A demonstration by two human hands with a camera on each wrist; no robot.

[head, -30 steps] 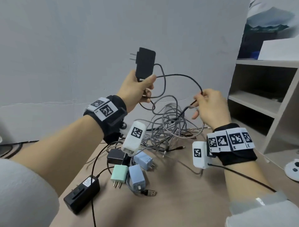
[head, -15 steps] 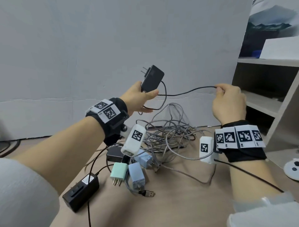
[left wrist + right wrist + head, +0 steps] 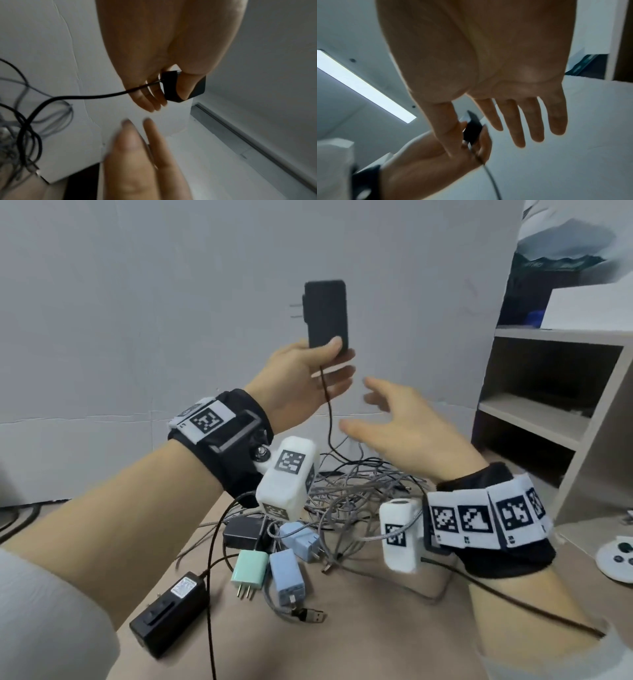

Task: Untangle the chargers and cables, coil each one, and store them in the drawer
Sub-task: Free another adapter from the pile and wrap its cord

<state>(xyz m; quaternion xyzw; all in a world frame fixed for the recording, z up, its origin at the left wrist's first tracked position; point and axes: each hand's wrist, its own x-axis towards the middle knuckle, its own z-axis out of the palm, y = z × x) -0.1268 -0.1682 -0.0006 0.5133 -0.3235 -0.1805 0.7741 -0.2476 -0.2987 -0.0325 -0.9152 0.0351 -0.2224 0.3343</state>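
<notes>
Black charger (image 3: 327, 314) upright, gripped by left hand (image 3: 301, 378); right hand (image 3: 407, 429) beside, fingers spread, holding nothing.

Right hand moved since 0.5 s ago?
Yes. The right hand has let go of the black cable and swung left, away from the shelf, toward the left hand.

A black charger (image 3: 326, 314) stood upright in the air above the tangle of grey cables (image 3: 356, 494), prongs pointing left, its thin black cord (image 3: 329, 419) hanging down into that tangle. Left of the tangle lay a mint plug (image 3: 249, 571), two blue plugs (image 3: 287, 578) and a black adapter (image 3: 169, 616).
</notes>
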